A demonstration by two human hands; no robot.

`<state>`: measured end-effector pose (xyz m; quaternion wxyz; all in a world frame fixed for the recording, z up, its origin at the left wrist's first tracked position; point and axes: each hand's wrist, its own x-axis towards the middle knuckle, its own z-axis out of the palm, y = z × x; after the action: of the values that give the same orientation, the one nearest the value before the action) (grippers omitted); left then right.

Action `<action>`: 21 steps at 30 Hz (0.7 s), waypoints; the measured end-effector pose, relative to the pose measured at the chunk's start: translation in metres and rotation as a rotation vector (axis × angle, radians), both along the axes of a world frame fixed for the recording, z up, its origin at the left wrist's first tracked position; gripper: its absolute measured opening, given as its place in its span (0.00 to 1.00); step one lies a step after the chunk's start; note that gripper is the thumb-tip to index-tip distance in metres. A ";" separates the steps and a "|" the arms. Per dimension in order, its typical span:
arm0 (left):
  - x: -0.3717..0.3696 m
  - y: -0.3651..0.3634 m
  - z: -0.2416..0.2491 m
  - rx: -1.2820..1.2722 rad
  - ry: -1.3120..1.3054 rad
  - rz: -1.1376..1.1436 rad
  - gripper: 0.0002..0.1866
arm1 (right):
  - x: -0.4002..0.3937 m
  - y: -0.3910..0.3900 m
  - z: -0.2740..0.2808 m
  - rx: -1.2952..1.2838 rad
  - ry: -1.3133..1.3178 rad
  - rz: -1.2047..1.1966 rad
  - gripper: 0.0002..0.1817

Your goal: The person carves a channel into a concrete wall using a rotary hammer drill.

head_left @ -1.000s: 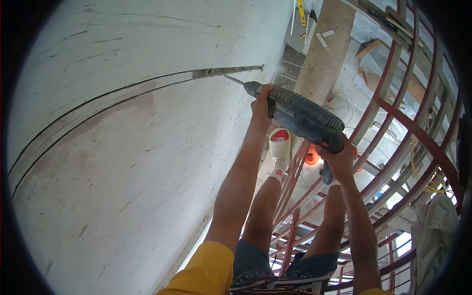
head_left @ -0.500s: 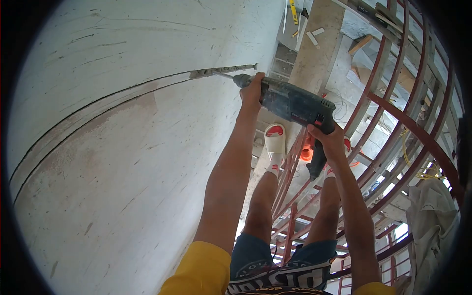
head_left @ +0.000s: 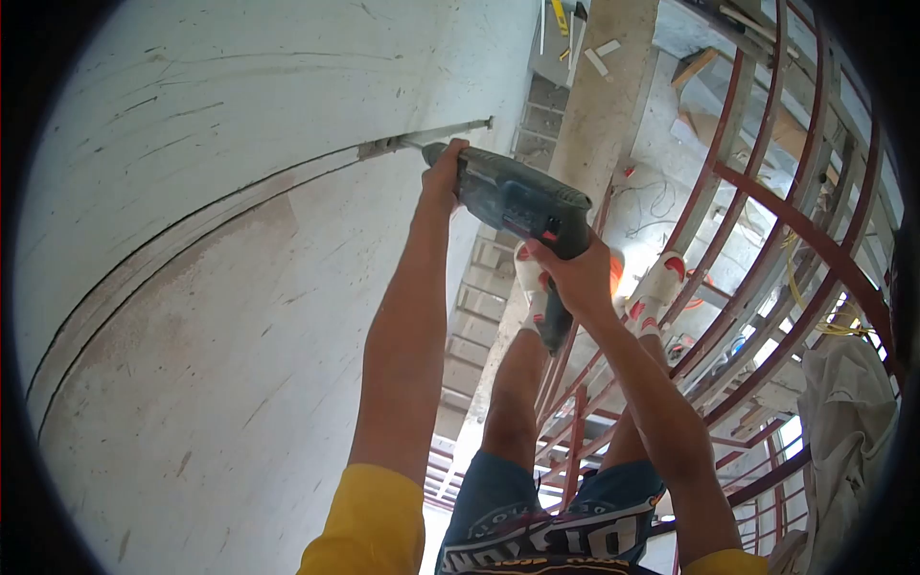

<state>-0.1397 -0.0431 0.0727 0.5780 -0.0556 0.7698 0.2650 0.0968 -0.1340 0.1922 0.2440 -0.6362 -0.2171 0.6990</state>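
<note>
A dark rotary hammer drill [head_left: 522,196] is held level between my two hands in the head view. My left hand [head_left: 444,174] wraps round its front, just behind the chuck. At the rear, my right hand [head_left: 583,273] grips the handle; whether a finger presses the trigger is hidden. The thin bit [head_left: 412,145] points left, its tip at a groove [head_left: 379,149] in the white wall [head_left: 240,316]. Two dark cut lines run on from the chipped part of the groove, curving down to the left.
Red metal scaffold bars [head_left: 738,206] curve along the right. Under my feet in slippers [head_left: 661,278] lies a drop through the frame to lower levels. A concrete beam [head_left: 604,105] and a yellow level [head_left: 560,16] are at the top. Grey cloth [head_left: 843,402] hangs lower right.
The drill and both hands have shifted left, with the bit now further left along the groove. My right slipper shows more clearly beside the bars.
</note>
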 end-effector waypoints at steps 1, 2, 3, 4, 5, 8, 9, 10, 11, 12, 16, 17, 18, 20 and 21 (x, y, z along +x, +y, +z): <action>-0.011 -0.008 -0.007 -0.004 -0.039 -0.011 0.35 | -0.009 -0.009 0.002 0.000 -0.012 -0.012 0.25; -0.024 -0.014 -0.014 0.021 -0.091 -0.043 0.34 | -0.021 -0.015 -0.001 0.071 -0.170 0.040 0.29; -0.025 -0.015 0.001 0.020 -0.091 -0.049 0.34 | -0.033 -0.013 0.014 0.132 -0.331 0.093 0.33; -0.027 -0.014 0.015 0.033 -0.151 -0.067 0.33 | -0.035 -0.015 0.033 0.138 -0.278 0.059 0.38; -0.035 -0.017 0.020 0.039 -0.210 -0.082 0.33 | -0.036 -0.013 0.046 0.145 -0.266 0.125 0.40; -0.039 -0.026 0.032 0.081 -0.324 -0.062 0.32 | -0.044 -0.026 0.061 0.171 -0.275 0.136 0.41; -0.037 -0.032 0.042 0.099 -0.344 -0.022 0.31 | -0.041 -0.032 0.070 0.181 -0.270 0.140 0.41; -0.029 -0.035 0.048 0.131 -0.315 0.003 0.30 | -0.039 -0.035 0.075 0.193 -0.264 0.143 0.41; -0.026 -0.037 0.049 0.131 -0.313 0.001 0.30 | -0.034 -0.038 0.076 0.194 -0.262 0.140 0.41; -0.022 -0.040 0.049 0.141 -0.288 -0.024 0.29 | -0.026 -0.043 0.075 0.215 -0.261 0.114 0.41; 0.014 -0.040 0.067 0.138 -0.103 -0.031 0.30 | 0.015 -0.039 0.074 0.212 -0.222 0.075 0.34; 0.019 -0.041 0.068 0.109 -0.016 -0.023 0.30 | 0.023 -0.039 0.073 0.187 -0.186 0.071 0.32; 0.022 -0.043 0.072 0.109 0.002 -0.055 0.32 | 0.029 -0.040 0.072 0.187 -0.185 0.074 0.32; 0.029 -0.043 0.078 0.089 0.035 -0.052 0.33 | 0.038 -0.043 0.071 0.088 -0.117 0.019 0.30; 0.032 -0.042 0.081 0.071 0.068 -0.052 0.34 | 0.040 -0.042 0.073 0.091 -0.120 0.016 0.30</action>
<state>-0.1075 -0.0851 0.1535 0.5598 -0.0062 0.7803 0.2787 0.1368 -0.1758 0.2652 0.2537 -0.6633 -0.2681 0.6510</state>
